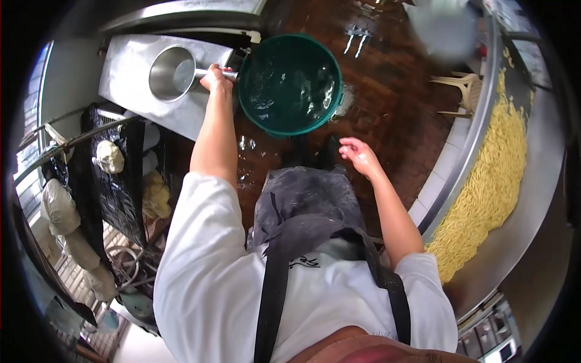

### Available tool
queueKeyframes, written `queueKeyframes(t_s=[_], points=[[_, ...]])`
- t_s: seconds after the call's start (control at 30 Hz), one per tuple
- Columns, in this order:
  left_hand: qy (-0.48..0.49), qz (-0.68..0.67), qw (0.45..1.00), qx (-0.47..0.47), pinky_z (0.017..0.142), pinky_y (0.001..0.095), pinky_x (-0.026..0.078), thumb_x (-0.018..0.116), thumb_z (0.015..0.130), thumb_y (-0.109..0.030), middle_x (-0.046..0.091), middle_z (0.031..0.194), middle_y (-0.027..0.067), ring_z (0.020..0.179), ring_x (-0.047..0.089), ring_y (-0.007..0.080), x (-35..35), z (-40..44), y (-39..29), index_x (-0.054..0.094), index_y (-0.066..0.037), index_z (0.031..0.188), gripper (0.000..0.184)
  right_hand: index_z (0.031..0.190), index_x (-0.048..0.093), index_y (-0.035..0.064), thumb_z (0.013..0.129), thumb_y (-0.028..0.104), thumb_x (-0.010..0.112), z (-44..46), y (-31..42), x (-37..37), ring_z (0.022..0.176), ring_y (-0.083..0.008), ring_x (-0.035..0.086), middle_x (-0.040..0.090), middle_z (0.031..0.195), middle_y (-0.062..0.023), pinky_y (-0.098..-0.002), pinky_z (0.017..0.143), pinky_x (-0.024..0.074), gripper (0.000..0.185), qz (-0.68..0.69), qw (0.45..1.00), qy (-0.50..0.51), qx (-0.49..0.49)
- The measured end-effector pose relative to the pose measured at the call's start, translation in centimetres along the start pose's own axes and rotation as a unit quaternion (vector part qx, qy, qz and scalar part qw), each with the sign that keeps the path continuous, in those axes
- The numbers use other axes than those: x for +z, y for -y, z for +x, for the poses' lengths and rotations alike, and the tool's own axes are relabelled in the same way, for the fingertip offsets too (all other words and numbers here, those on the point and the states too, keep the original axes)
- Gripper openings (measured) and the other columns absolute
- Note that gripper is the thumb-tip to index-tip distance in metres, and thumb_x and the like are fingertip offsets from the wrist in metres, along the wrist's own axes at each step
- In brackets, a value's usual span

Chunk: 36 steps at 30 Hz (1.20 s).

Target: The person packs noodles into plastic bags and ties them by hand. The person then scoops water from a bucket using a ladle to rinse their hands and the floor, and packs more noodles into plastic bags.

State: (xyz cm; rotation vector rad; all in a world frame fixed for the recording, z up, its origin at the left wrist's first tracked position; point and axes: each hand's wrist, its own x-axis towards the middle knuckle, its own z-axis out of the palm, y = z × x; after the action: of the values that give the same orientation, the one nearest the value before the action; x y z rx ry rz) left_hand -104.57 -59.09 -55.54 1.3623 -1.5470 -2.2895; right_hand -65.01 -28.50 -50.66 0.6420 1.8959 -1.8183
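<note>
My left hand (216, 78) is closed round the handle of a metal saucepan (156, 74), which stands over the steel counter (124, 85) with what looks like a little liquid in it. Just to the right of that hand is a large round green tub (290, 128) holding water with bright reflections on its surface. My right hand (361, 157) hangs in front of the dark apron (308, 193), below the tub's right side. It holds nothing, and its fingers are loosely bent and partly apart.
On the right, a long metal trough (466, 163) carries a heap of yellow noodles (478, 199). A beige plastic chair (466, 91) stands beside it. The brown floor (393, 103) is wet. Black plastic and bags (109, 157) hang from a rail at left.
</note>
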Motion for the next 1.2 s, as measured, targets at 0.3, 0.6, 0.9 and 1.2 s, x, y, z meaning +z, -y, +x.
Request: queueKeyframes(t_s=[0.3,0.6,0.9,1.2], points=[[0.304,0.442,0.843,0.051,0.042,0.0354,0.042,0.069,0.087,-0.03,0.057,0.063,0.0076,0.046,0.056,0.0196,-6.5,-15.7,10.4,0.052,-0.001,0.1,0.036,0.12,0.062,0.0029,0.089,0.023,0.064,22.8,-1.2,3.0,0.097,-0.0212,0.065,0.069,0.106,-0.0123,-0.0308,0.088,0.0483,0.037,-0.144,0.988,0.057,-0.007],[0.23,0.662,0.672,0.239,0.074,0.0565,0.048,0.046,0.096,-0.046,0.064,0.084,0.0309,0.086,0.06,0.0509,-7.8,-4.3,25.9,0.046,-0.003,0.11,0.045,0.099,0.065,-0.0082,0.079,0.016,0.055,36.1,-11.6,3.8,0.106,-0.0405,0.061,0.063,0.108,-0.0307,-0.0435,0.089,0.0498,0.033,-0.26,0.951,-0.099,0.137],[0.205,0.591,0.757,0.186,0.084,0.0531,0.045,0.051,0.096,-0.037,0.061,0.107,0.0324,0.101,0.057,0.0484,-7.2,4.4,32.9,0.052,0.002,0.112,0.042,0.116,0.063,-0.0016,0.084,0.019,0.058,41.5,-13.5,7.7,0.123,-0.0335,0.052,0.053,0.134,-0.0213,-0.0419,0.098,0.0453,0.038,-0.403,0.907,0.119,0.02],[0.373,0.728,0.536,0.208,0.103,0.0454,0.041,0.047,0.092,-0.025,0.054,0.133,0.0201,0.123,0.053,0.0356,-10.1,8.5,37.5,0.056,-0.004,0.128,0.043,0.12,0.06,-0.0004,0.078,0.025,0.066,40.2,-12.8,10.4,0.118,-0.0385,0.055,0.057,0.127,-0.0256,-0.0409,0.098,0.0453,0.049,-0.204,0.979,0.021,-0.016]])
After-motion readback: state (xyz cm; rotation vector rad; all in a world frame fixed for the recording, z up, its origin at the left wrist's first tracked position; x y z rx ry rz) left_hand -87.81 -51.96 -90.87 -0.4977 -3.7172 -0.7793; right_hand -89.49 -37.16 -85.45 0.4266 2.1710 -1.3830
